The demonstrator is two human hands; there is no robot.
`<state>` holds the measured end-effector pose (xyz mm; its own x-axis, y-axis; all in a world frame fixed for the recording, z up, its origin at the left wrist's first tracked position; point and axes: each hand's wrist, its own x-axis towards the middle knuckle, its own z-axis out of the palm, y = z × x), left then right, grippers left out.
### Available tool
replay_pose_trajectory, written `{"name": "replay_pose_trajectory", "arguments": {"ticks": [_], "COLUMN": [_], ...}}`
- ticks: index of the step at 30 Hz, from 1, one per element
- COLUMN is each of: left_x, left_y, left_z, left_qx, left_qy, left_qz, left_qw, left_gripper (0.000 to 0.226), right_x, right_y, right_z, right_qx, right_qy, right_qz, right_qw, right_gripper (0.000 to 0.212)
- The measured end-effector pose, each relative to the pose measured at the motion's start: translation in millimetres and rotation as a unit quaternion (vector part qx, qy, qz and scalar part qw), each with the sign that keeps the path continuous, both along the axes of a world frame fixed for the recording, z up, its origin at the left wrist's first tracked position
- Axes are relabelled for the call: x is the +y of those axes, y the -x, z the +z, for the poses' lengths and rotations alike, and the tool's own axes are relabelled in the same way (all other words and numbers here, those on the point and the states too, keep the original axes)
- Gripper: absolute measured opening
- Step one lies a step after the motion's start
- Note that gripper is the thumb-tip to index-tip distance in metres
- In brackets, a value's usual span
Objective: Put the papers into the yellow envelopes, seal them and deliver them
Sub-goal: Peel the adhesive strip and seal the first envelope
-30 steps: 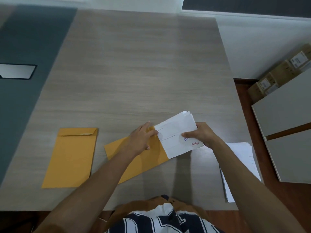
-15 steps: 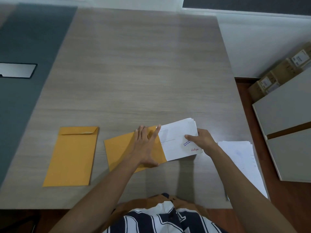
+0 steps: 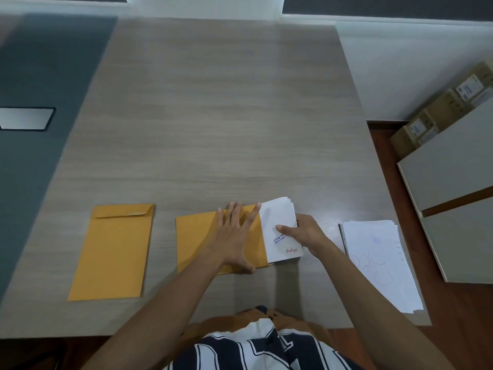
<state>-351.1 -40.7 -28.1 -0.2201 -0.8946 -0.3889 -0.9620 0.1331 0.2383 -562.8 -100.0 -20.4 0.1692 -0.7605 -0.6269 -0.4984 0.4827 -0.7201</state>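
Observation:
A yellow envelope (image 3: 196, 243) lies flat near the table's front edge with its mouth to the right. My left hand (image 3: 236, 236) presses on it with straight, spread fingers. A stack of white papers (image 3: 277, 217) with blue and red stamps sticks out of the mouth, most of it inside. My right hand (image 3: 304, 232) grips the papers' right end, thumb on top. A second yellow envelope (image 3: 113, 252) lies to the left, flap folded down. Another pile of white papers (image 3: 378, 263) sits at the table's right edge.
The wooden table (image 3: 213, 116) stretches far ahead of me. A grey strip with a metal plate (image 3: 25, 118) runs along the left. Right of the table stand grey cabinets (image 3: 450, 166) and cardboard boxes (image 3: 437, 116) on the floor.
The papers have slid further left into the envelope. The envelope now lies flat and square to the table. My left hand has gone from holding the mouth to pressing flat on top.

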Motion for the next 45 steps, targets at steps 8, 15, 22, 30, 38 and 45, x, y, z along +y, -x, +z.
{"name": "replay_pose_trajectory", "arguments": {"ticks": [8, 15, 22, 30, 38, 45], "left_x": [-2, -3, 1, 3, 5, 5], "left_y": [2, 9, 9, 12, 8, 10], "left_z": [7, 10, 17, 23, 21, 25], "left_qx": [0.015, 0.032, 0.032, 0.049, 0.053, 0.06], "left_qy": [0.015, 0.036, 0.044, 0.05, 0.047, 0.047], "left_qz": [-0.001, -0.014, -0.029, -0.035, -0.026, -0.023], "left_qw": [1.0, 0.999, 0.998, 0.997, 0.997, 0.997], "left_gripper": [0.152, 0.152, 0.152, 0.149, 0.148, 0.148], "right_x": [2, 8, 4, 7, 8, 8], "right_y": [6, -9, 1, -12, -15, -22], "right_z": [12, 14, 25, 24, 38, 37], "right_qx": [-0.019, 0.011, -0.004, 0.007, -0.011, 0.01], "right_qy": [-0.011, 0.016, -0.019, -0.029, -0.027, -0.008], "right_qz": [-0.044, -0.005, 0.004, 0.024, 0.033, 0.049], "right_qw": [0.999, 1.0, 1.0, 0.999, 0.999, 0.999], "right_gripper": [0.013, 0.01, 0.012, 0.024, 0.036, 0.043]}}
